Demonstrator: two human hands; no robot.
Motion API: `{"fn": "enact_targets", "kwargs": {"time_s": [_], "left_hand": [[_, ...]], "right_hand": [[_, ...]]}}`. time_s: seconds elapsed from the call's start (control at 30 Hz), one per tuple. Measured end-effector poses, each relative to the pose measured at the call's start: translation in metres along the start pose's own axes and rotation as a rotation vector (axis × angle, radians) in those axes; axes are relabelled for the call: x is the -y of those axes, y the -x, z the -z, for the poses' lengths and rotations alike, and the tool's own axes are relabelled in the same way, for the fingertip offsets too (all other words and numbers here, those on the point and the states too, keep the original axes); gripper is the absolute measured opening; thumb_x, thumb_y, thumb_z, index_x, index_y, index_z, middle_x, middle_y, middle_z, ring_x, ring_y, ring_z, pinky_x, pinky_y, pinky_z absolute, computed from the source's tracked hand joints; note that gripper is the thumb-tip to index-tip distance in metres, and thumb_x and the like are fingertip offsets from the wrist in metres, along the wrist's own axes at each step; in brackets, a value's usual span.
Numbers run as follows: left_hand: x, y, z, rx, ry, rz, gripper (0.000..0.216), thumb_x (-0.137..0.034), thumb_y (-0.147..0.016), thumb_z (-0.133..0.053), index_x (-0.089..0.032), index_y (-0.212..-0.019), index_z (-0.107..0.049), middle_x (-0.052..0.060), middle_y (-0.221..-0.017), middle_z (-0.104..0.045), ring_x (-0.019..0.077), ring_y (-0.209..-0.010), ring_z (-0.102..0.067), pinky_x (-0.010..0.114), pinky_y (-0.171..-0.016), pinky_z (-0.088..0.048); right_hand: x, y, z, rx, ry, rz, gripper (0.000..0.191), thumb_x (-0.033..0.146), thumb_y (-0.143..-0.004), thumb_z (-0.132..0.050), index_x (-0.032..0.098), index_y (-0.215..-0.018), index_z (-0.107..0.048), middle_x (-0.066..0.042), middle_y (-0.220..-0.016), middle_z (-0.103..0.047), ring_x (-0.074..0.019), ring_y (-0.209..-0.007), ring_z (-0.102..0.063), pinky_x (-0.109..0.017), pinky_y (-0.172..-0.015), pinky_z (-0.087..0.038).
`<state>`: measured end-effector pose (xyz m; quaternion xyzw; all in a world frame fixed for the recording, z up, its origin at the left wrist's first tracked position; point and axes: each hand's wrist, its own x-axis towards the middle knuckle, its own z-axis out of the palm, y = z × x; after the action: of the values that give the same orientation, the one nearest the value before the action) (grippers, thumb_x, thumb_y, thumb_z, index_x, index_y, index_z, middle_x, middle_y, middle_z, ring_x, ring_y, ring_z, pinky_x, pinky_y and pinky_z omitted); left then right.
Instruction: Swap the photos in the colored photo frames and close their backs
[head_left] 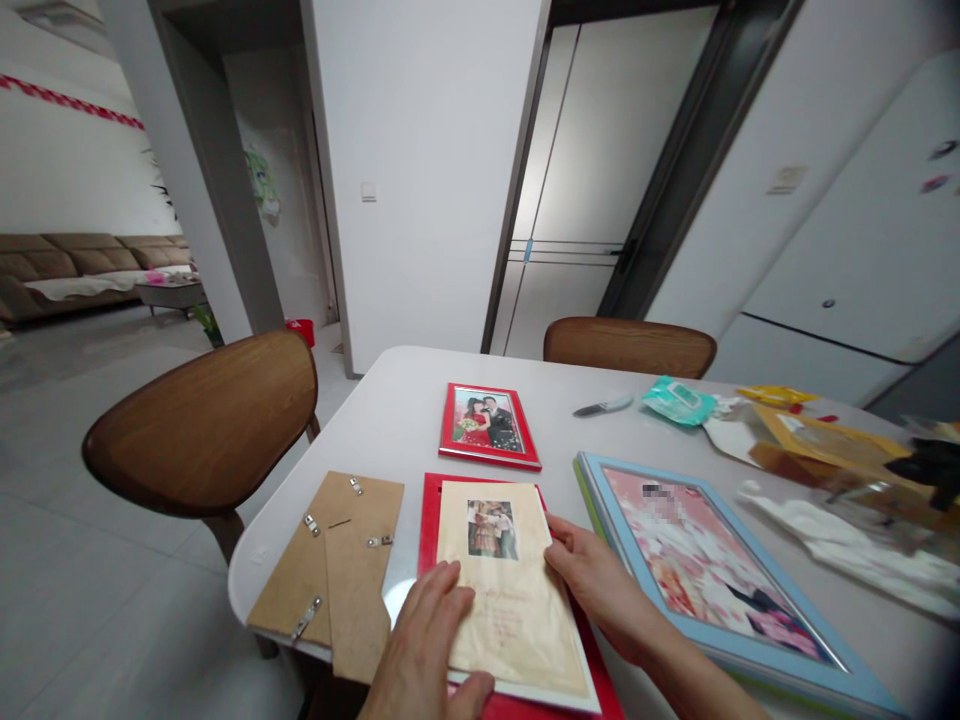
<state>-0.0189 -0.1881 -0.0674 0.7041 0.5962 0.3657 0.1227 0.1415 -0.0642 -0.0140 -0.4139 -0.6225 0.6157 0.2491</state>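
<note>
A cream printed sheet (517,625) with a small photo near its top lies over a red picture frame (430,520). White shows along the sheet's lower edge. My left hand (424,650) rests on its left side, fingers stretched out, with the thumb near the bottom edge. On the right edge, my right hand (592,575) pinches the sheet between thumb and fingers. Some of the red frame is hidden under the sheet. To the left lie brown backing boards (364,580) with metal clips.
A small red framed photo (489,422) lies farther back. At right is a large blue picture frame (720,550), apparently stacked on a green one. A knife (602,407), a teal wipes pack (679,401) and crumpled packaging (817,445) lie behind. Wooden chairs (210,430) stand around the table.
</note>
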Motion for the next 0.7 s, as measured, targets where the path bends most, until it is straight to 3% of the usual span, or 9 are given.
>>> {"fn": "enact_targets", "kwargs": {"time_s": [0.23, 0.33, 0.5, 0.6, 0.7], "left_hand": [[0.0020, 0.0025, 0.0001, 0.015, -0.028, -0.038, 0.054, -0.017, -0.062, -0.059, -0.017, -0.114, -0.042, 0.016, -0.128, -0.040, 0.0293, -0.118, -0.036, 0.047, -0.093, -0.035], [0.0021, 0.0027, 0.0003, 0.025, -0.042, -0.042, 0.053, -0.023, -0.065, -0.059, -0.017, -0.115, -0.043, 0.016, -0.127, -0.041, 0.0297, -0.117, -0.036, 0.048, -0.093, -0.034], [0.0001, 0.0002, 0.0032, 0.058, -0.035, -0.065, 0.048, -0.027, -0.065, -0.059, -0.016, -0.111, -0.048, 0.016, -0.121, -0.049, 0.0292, -0.113, -0.042, 0.049, -0.093, -0.034], [-0.0025, -0.0014, 0.0048, 0.087, -0.078, -0.057, 0.046, -0.026, -0.066, -0.057, -0.012, -0.109, -0.049, 0.019, -0.121, -0.047, 0.0305, -0.114, -0.041, 0.052, -0.093, -0.033], [-0.0053, -0.0025, 0.0060, 0.140, -0.114, -0.067, 0.045, -0.026, -0.068, -0.055, -0.012, -0.111, -0.048, 0.018, -0.122, -0.047, 0.0304, -0.115, -0.040, 0.054, -0.093, -0.031]], "right_hand": [[0.0003, 0.0017, 0.0003, 0.022, -0.058, -0.043, 0.056, 0.015, -0.062, -0.032, 0.015, -0.117, -0.045, -0.006, -0.086, -0.067, -0.0185, -0.068, -0.063, -0.029, -0.062, -0.047], [-0.0010, -0.0008, -0.0004, 0.018, 0.034, -0.015, 0.053, 0.016, -0.065, -0.030, 0.015, -0.115, -0.046, -0.005, -0.086, -0.067, -0.0175, -0.069, -0.063, -0.028, -0.061, -0.046], [-0.0014, -0.0050, 0.0054, -0.101, 0.682, 0.115, 0.038, 0.015, -0.068, -0.032, 0.015, -0.096, -0.057, -0.008, -0.086, -0.065, -0.0184, -0.075, -0.060, -0.026, -0.064, -0.042], [-0.0011, -0.0032, 0.0056, -0.174, 1.066, 0.085, 0.029, 0.020, -0.073, -0.033, 0.015, -0.088, -0.057, -0.011, -0.078, -0.065, -0.0204, -0.069, -0.059, -0.027, -0.058, -0.037], [-0.0015, -0.0006, 0.0004, -0.206, 1.260, 0.025, 0.028, 0.024, -0.076, -0.033, 0.015, -0.090, -0.055, -0.012, -0.075, -0.065, -0.0228, -0.067, -0.060, -0.028, -0.053, -0.033]]}}
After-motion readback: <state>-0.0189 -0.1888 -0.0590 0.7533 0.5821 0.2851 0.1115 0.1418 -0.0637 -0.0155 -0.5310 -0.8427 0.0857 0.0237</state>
